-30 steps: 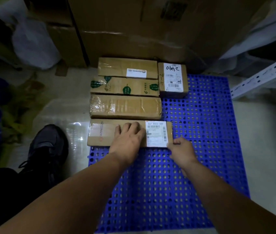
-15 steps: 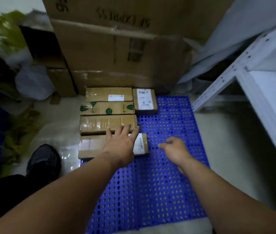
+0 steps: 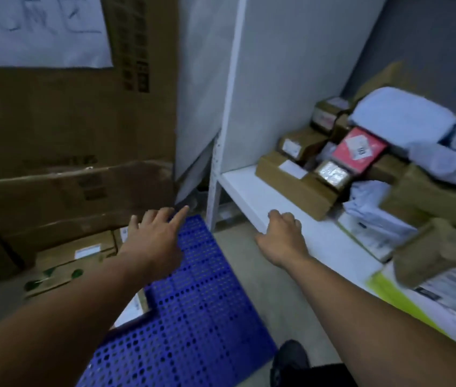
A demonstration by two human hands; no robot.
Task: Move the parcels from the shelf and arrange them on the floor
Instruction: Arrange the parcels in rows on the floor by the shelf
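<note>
**Two empty hands between mat and shelf**

The left hand [image 3: 155, 236], fingers spread and forefinger extended, hovers over the blue mat [image 3: 193, 317]. Brown parcels [image 3: 67, 261] lie along the mat's left edge. The right hand [image 3: 279, 236], fingers loosely curled, holds nothing at the front edge of the white shelf [image 3: 249, 194]. Further parcels [image 3: 296, 188] crowd the shelf's back.

**Hands off the front parcel [image 3: 134, 305], over to the shelf [image 3: 249, 188]**

So the left hand [image 3: 154, 236] has lifted off it and now hangs spread over the blue mat [image 3: 193, 303]. The right hand [image 3: 279, 236] left the label and moved to the shelf's front edge, empty. The view swung right too.
</note>
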